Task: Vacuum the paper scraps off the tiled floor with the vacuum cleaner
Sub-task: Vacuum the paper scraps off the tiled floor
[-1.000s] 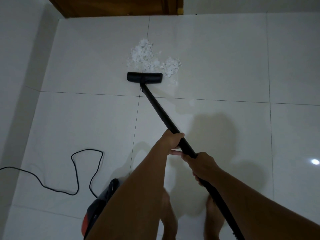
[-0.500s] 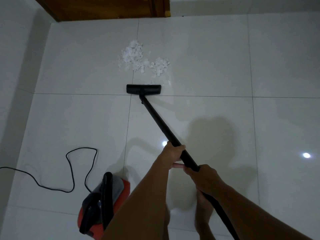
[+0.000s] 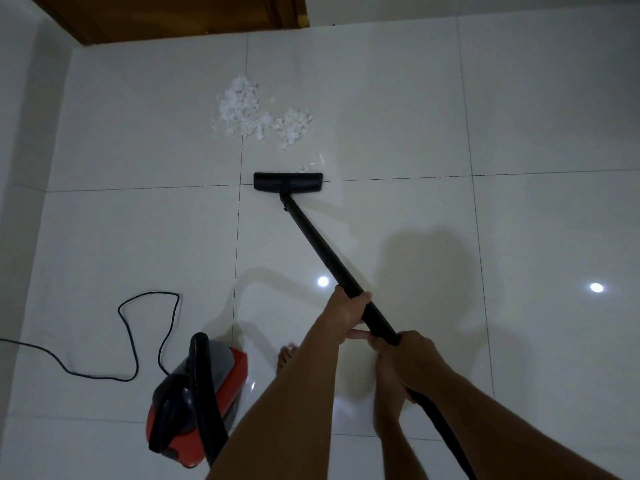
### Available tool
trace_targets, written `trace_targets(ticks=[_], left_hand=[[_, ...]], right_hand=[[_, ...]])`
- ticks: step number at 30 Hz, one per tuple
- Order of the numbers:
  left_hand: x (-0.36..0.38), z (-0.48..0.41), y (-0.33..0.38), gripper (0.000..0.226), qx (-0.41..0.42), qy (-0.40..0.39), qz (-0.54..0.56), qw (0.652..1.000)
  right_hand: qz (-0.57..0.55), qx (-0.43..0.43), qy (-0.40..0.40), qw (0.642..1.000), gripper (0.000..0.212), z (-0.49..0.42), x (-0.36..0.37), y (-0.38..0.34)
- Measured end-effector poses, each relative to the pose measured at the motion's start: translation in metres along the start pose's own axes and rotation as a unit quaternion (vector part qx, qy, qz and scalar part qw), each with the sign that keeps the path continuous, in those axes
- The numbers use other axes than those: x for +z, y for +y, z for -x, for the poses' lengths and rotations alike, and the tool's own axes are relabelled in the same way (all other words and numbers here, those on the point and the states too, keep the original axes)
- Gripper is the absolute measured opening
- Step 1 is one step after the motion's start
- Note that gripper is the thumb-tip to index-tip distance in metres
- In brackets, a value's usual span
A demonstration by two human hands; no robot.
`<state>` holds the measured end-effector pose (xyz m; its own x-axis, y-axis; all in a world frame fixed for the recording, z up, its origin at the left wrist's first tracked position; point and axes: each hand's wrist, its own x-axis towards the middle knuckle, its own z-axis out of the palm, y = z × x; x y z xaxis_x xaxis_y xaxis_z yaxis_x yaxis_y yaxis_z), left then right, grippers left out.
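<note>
Gripping the black wand [image 3: 322, 251], both hands [image 3: 349, 311] angle its floor head [image 3: 288, 182] toward paper scraps [image 3: 256, 114].

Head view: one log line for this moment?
hands: left, right grip wand | nozzle on floor, short of paper scraps | scraps remain

Glossy white floor tiles [image 3: 381, 98] mirror two ceiling lights, with a brown wooden door [image 3: 173, 15] beyond.

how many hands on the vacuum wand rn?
2. Left hand holds the wand higher up, nearer the floor head; right hand holds it just behind, toward the hose. Neither is hidden.
</note>
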<state>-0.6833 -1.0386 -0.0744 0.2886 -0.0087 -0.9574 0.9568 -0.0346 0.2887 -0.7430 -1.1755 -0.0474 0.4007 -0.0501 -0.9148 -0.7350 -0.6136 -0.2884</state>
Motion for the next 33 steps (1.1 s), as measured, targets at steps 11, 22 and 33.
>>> trace_targets(ticks=[11,22,33], left_hand=[[-0.013,-0.007,0.022,0.041,0.032,-0.001,0.027,0.999],[-0.029,-0.019,0.049,0.030,0.039,-0.001,0.021,0.999],[0.001,-0.008,0.018,0.048,0.004,-0.009,0.010,1.000]], right_hand=[[0.017,-0.026,0.026,0.999,0.041,-0.011,-0.001,-0.022],[0.038,-0.023,0.038,0.998,0.044,-0.024,-0.007,-0.054],[0.005,0.003,0.013,1.000,0.048,-0.010,-0.010,-0.010]])
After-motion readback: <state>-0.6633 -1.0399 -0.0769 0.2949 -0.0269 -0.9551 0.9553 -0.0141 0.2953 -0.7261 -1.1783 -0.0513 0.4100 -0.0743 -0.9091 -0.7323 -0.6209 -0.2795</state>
